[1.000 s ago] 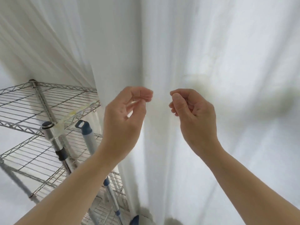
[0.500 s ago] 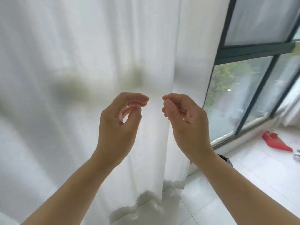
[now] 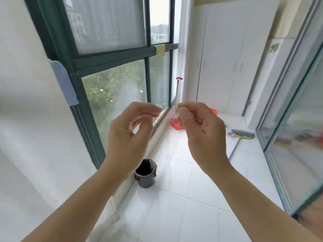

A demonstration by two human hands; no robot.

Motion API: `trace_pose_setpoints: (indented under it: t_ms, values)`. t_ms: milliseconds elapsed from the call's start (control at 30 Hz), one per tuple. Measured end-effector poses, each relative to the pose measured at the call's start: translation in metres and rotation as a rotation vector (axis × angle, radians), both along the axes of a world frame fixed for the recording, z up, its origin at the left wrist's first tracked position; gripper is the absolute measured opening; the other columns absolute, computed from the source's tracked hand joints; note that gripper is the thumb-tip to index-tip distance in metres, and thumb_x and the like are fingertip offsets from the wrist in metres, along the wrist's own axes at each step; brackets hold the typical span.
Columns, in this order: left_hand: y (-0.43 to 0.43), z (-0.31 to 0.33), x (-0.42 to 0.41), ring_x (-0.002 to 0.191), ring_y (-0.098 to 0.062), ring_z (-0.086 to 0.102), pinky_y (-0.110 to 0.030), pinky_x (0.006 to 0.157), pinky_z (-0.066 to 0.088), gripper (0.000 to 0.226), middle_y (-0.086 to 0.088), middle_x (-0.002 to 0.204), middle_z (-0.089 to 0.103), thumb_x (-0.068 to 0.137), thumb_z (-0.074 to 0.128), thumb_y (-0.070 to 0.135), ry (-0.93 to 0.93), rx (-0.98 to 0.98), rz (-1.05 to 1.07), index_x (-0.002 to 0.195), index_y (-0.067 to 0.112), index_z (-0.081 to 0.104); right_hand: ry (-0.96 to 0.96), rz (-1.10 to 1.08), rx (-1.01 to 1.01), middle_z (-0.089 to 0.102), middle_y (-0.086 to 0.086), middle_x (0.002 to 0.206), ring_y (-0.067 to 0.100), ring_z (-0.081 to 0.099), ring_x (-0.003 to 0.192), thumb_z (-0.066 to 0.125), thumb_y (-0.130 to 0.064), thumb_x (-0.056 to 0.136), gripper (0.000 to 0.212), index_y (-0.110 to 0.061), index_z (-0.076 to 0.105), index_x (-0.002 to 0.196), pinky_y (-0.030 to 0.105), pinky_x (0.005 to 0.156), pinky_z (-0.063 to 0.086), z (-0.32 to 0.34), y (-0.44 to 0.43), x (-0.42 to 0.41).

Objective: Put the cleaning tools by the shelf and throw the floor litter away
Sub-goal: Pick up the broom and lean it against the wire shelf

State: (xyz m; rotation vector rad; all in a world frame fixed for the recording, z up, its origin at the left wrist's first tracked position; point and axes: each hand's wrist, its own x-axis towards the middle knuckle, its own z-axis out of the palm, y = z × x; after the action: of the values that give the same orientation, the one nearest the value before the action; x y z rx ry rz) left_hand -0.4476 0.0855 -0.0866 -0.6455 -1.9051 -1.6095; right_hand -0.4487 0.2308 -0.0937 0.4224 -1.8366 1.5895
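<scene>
Dustpan [image 3: 176,124], broom [image 3: 243,134] and litter [image 3: 230,135] lay apparently uncollected beyond the bin [image 3: 146,180]; left hand [image 3: 129,135] loosely curled, right hand [image 3: 204,133] curled tighter, both held nothing.

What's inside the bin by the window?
The bin has a dark liner folded over its rim. The opening shows only black; no litter can be made out. Its bottom is lost in shadow, so contents cannot be ruled out.
</scene>
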Motion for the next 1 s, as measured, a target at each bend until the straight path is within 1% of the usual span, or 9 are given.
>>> trace_pose_setpoints:
  t_ms: [100,200,267,333,433,600,767,900,1000]
  values:
    - [0.053,-0.003,-0.031,0.087,-0.005,0.065,-0.014,0.082,0.047,0.027,-0.002,0.090,0.070,0.086,0.048,-0.013,0.014,-0.009,-0.092,0.092,0.005,0.066,-0.009,-0.100,-0.002,0.067,-0.007,0.078,0.012,0.065,0.077,0.054,-0.026,0.090,0.010,-0.029,0.063,0.090,0.029,0.074,0.053,-0.004,0.052,-0.015]
    - [0.105,-0.004,-0.057,0.084,-0.005,0.064,-0.011,0.075,0.047,0.028,-0.006,0.088,0.069,0.087,0.046,-0.016,-0.040,0.041,-0.190,0.091,0.004,0.066,0.009,-0.160,-0.009,0.069,0.000,0.082,0.006,0.065,0.074,0.054,-0.022,0.092,0.011,-0.023,0.065,0.093,0.021,0.072,0.052,-0.007,0.102,-0.028]
    - [0.134,-0.006,-0.075,0.085,-0.005,0.065,-0.011,0.075,0.047,0.030,-0.001,0.087,0.070,0.088,0.048,-0.012,-0.050,0.069,-0.250,0.089,0.012,0.066,0.008,-0.228,0.005,0.069,-0.004,0.079,0.003,0.064,0.073,0.054,-0.022,0.091,0.011,-0.028,0.063,0.091,0.018,0.071,0.050,-0.008,0.131,-0.037]
    - [0.154,-0.008,-0.091,0.086,-0.006,0.066,-0.015,0.078,0.047,0.031,0.008,0.085,0.070,0.087,0.048,-0.007,-0.047,0.071,-0.282,0.088,0.018,0.066,-0.003,-0.282,0.014,0.067,-0.009,0.075,0.003,0.063,0.073,0.053,-0.026,0.090,0.011,-0.032,0.062,0.089,0.021,0.072,0.051,-0.008,0.151,-0.046]
    - [0.188,-0.011,-0.119,0.088,-0.006,0.066,-0.015,0.081,0.046,0.030,0.014,0.084,0.071,0.089,0.047,-0.012,-0.048,0.057,-0.337,0.090,0.012,0.065,-0.019,-0.348,0.012,0.067,-0.009,0.076,0.008,0.064,0.075,0.053,-0.027,0.090,0.012,-0.036,0.061,0.089,0.029,0.074,0.054,-0.012,0.183,-0.064]
    - [0.233,-0.016,-0.173,0.086,-0.010,0.066,-0.018,0.074,0.048,0.030,0.010,0.084,0.069,0.086,0.046,-0.006,-0.061,0.121,-0.419,0.088,0.017,0.065,-0.004,-0.431,0.013,0.067,-0.021,0.075,0.002,0.064,0.076,0.052,-0.027,0.091,0.013,-0.036,0.061,0.090,0.022,0.075,0.051,-0.019,0.224,-0.103]
    - [0.273,-0.015,-0.239,0.088,-0.014,0.065,-0.017,0.075,0.048,0.029,0.005,0.088,0.067,0.086,0.044,-0.007,-0.053,0.130,-0.525,0.089,0.014,0.064,-0.004,-0.512,-0.018,0.067,-0.008,0.078,0.006,0.065,0.078,0.054,-0.031,0.090,0.009,-0.036,0.063,0.091,0.031,0.078,0.053,-0.017,0.258,-0.160]
    - [0.302,-0.010,-0.306,0.088,-0.016,0.065,-0.016,0.074,0.049,0.031,0.004,0.088,0.067,0.085,0.043,-0.006,-0.073,0.135,-0.581,0.088,0.017,0.064,0.000,-0.585,0.034,0.065,-0.007,0.077,0.006,0.063,0.074,0.053,-0.025,0.091,0.010,-0.029,0.063,0.092,0.024,0.074,0.052,-0.009,0.282,-0.221]
    - [0.318,-0.008,-0.342,0.089,-0.017,0.065,-0.020,0.075,0.051,0.033,0.007,0.085,0.067,0.085,0.044,-0.006,-0.069,0.127,-0.600,0.087,0.020,0.064,0.015,-0.624,0.051,0.064,-0.008,0.076,0.009,0.062,0.073,0.054,-0.025,0.092,0.010,-0.030,0.062,0.093,0.022,0.071,0.051,-0.007,0.297,-0.253]
